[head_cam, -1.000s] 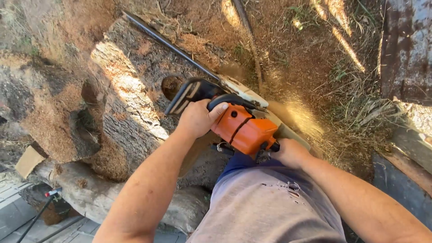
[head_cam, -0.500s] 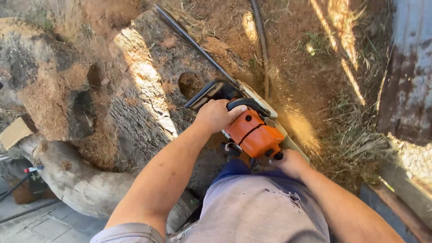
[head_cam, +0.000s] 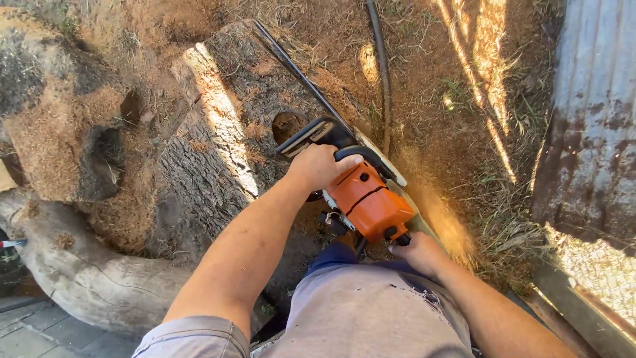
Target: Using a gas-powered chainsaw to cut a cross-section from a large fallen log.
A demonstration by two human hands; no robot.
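While both hands work 1 orange chainsaw (head_cam: 368,204), right hand (head_cam: 422,254) sits nearest the body, closed on its rear grip. Left hand (head_cam: 318,166) wraps the black front handle just ahead. Saw body rests against big log (head_cam: 225,132); guide bar (head_cam: 301,73) lies along its top. Beyond: black hose (head_cam: 382,59), sawdust-strewn ground (head_cam: 430,93). No containers visible.

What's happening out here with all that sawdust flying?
A person is running an orange chainsaw into a big log lying on the ground. The left hand grips the black front handle and the right hand holds the rear grip close to the body. The saw's bar lies along the top of the log, and sawdust sprays out on the right. A dark hose lies in the dirt beyond.
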